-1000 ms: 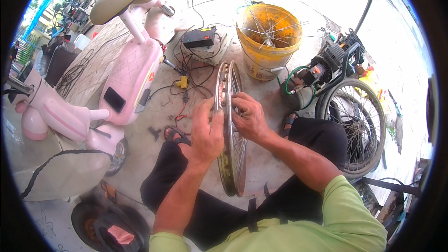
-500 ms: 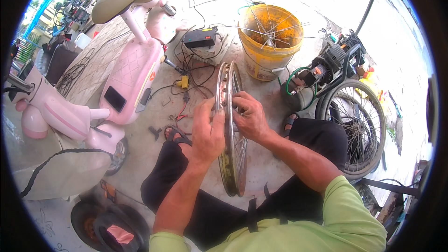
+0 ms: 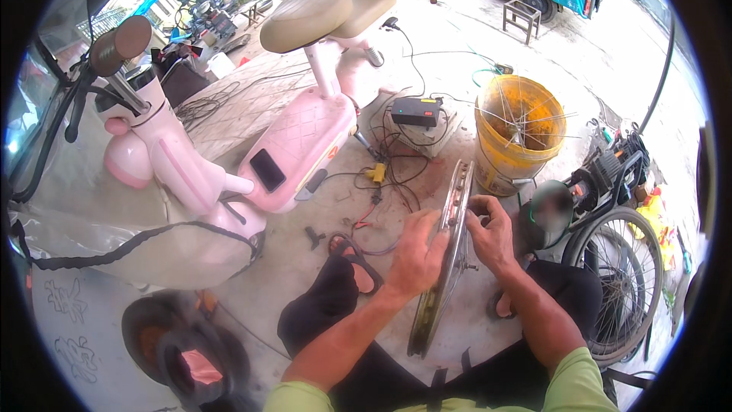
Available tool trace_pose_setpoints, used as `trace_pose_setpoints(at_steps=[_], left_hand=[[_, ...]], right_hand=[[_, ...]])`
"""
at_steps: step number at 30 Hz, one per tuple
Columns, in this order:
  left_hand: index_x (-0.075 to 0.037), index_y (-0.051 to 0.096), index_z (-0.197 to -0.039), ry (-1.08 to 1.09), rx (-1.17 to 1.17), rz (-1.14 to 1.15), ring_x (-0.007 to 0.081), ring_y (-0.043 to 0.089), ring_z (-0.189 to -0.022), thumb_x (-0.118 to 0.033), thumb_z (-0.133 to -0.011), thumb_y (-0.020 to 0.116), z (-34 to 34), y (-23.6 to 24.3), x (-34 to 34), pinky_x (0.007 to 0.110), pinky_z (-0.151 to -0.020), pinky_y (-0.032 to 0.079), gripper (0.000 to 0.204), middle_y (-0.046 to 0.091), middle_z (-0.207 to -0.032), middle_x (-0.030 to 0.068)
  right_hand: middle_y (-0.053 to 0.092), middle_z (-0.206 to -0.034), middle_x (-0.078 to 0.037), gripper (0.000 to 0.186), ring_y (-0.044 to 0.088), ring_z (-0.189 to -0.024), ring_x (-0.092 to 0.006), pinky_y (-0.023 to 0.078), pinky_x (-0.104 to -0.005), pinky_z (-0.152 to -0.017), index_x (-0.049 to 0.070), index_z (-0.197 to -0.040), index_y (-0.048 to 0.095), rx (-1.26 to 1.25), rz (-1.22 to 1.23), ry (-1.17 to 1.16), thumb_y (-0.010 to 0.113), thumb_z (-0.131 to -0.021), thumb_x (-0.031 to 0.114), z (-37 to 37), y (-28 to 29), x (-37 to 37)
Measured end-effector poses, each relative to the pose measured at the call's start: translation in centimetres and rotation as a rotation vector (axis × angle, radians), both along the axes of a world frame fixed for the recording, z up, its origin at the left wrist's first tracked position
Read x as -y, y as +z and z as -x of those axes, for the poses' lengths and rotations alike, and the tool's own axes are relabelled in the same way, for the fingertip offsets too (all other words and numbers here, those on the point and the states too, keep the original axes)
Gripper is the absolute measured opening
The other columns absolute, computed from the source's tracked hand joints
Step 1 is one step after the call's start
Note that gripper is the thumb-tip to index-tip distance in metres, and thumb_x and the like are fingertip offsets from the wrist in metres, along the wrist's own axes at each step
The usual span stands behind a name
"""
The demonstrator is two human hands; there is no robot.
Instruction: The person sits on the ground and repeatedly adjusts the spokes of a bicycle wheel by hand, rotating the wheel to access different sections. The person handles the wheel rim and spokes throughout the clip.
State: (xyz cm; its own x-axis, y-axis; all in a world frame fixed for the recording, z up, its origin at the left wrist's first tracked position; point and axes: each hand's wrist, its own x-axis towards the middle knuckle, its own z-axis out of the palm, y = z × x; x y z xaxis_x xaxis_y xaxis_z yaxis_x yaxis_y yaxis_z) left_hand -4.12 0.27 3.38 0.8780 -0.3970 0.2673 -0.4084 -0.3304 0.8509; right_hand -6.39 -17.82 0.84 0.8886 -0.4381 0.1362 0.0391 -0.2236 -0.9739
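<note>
Gripping wheel rim [image 3: 436,297] on left side with fingers of left hand [image 3: 418,255], curling right hand [image 3: 492,233] fingers at right side, cannot tell if pinching; slanting lengthwise up-right, between hands, near both, above floor [image 3: 320,206].

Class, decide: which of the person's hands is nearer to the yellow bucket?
Right. The right hand is below the yellow bucket in the picture, right of the wheel rim; the left hand is farther down and left, across the rim.
</note>
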Motion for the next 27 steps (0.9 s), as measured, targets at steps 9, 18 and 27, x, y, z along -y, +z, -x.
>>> trace_pose_setpoints(at_steps=[9,18,27], left_hand=[[0.003,0.061,-0.137,-0.03,-0.027,0.011,0.0415,0.058,-0.127,-0.019,-0.105,0.061,0.4,0.8,0.4,0.046,-0.112,0.044,0.039,0.062,-0.133,0.0249],[0.004,0.06,-0.137,-0.054,-0.039,0.031,0.0414,0.059,-0.126,-0.019,-0.104,0.062,0.5,0.6,0.3,0.046,-0.11,0.046,0.04,0.062,-0.133,0.0255],[0.005,0.058,-0.138,-0.061,-0.044,0.015,0.0421,0.058,-0.128,-0.021,-0.105,0.06,0.5,0.5,0.1,0.046,-0.112,0.044,0.042,0.06,-0.137,0.0268]], right_hand=[[0.065,-0.095,-0.008,0.018,0.063,-0.09,-0.0189,0.05,-0.0332,-0.083,-0.002,-0.111,0.072,0.001,-0.097,0.256,0.065,-0.107,0.015,-0.5,-2.7,1.0],[0.065,-0.094,-0.009,0.015,0.064,-0.087,-0.0189,0.051,-0.0331,-0.078,-0.001,-0.105,0.075,-0.007,-0.005,0.18,0.07,-0.102,0.013,-0.3,-1.7,0.5],[0.065,-0.094,-0.009,0.015,0.065,-0.087,-0.0205,0.052,-0.0346,-0.081,-0.001,-0.107,0.075,0.051,-0.087,0.229,0.069,-0.102,0.013,-0.6,-1.9,0.5]])
